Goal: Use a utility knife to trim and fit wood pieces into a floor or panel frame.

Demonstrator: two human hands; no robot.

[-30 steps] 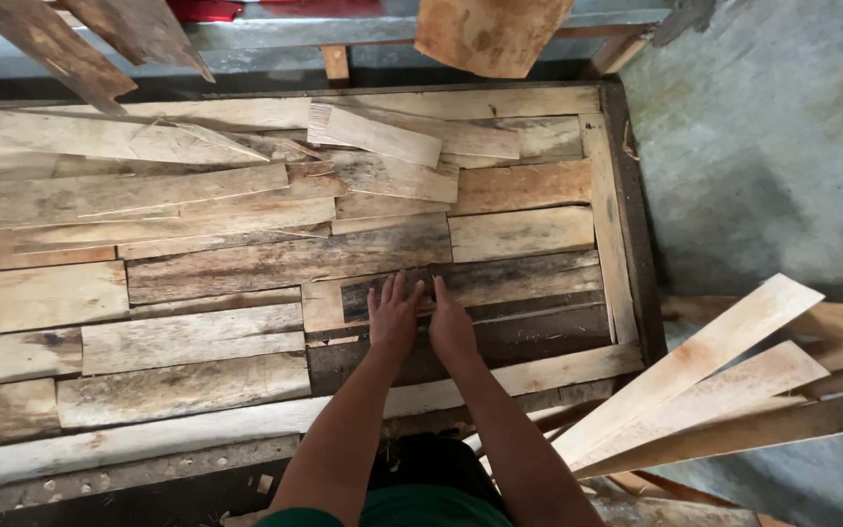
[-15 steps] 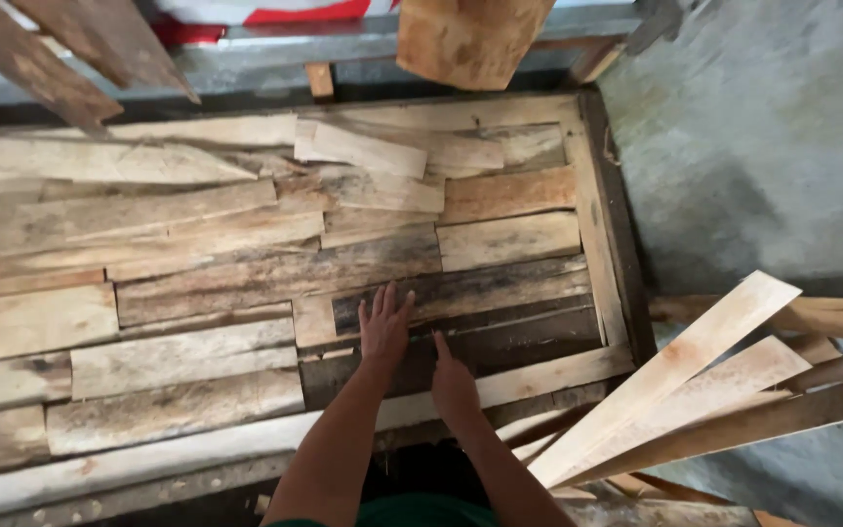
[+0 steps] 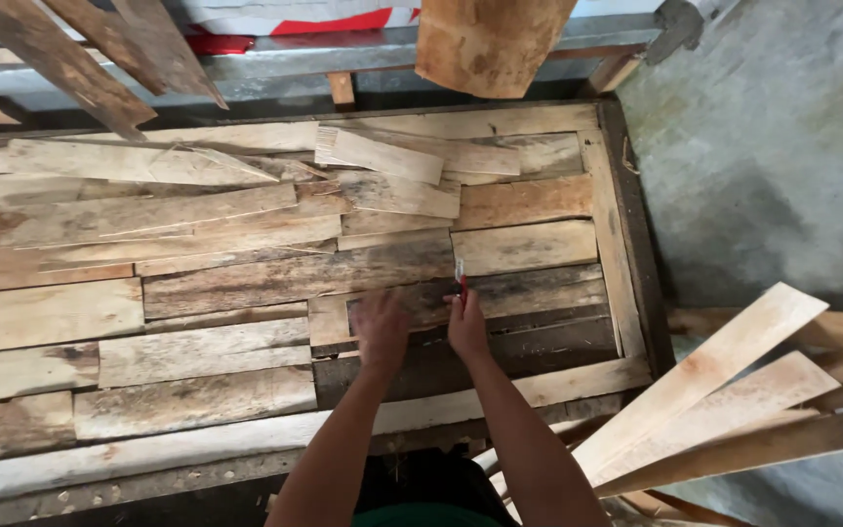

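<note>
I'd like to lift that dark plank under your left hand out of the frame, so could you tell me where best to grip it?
Probably at the dark plank's right end, reaching from the right. That end lies bare; the left hand presses its left part, and the right hand holds a small red tool over its middle.

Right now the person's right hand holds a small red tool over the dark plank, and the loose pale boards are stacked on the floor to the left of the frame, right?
Not quite. The head view shows the loose pale boards on the floor to the right of the frame, not the left. The rest holds: the right hand holds a small red tool over the dark plank.
</note>
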